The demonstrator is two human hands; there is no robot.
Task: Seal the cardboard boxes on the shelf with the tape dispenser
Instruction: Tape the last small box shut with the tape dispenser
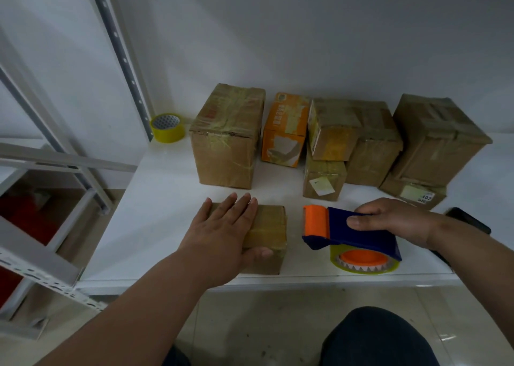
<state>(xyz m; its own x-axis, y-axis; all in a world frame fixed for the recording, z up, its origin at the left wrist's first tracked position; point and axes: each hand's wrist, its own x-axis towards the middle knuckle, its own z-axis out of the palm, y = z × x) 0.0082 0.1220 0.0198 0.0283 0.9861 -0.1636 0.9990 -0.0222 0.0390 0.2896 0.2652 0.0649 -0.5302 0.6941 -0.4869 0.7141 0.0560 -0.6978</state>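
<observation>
A small flat cardboard box (271, 228) lies near the front edge of the white shelf (155, 198). My left hand (225, 230) rests flat on its top with straight fingers, the thumb against its front side. To its right my right hand (389, 219) grips the blue and orange tape dispenser (353, 236), which stands on the shelf with a yellowish tape roll in it. Its orange end points left toward the small box, with a gap between them.
Several taped cardboard boxes stand at the back: a tall one (226, 137), an orange carton (285, 130), a stacked cluster (350, 140) and a large one (436, 140). A spare yellow tape roll (167, 127) sits back left beside a metal rack post (119, 51). A dark object (470, 219) lies far right.
</observation>
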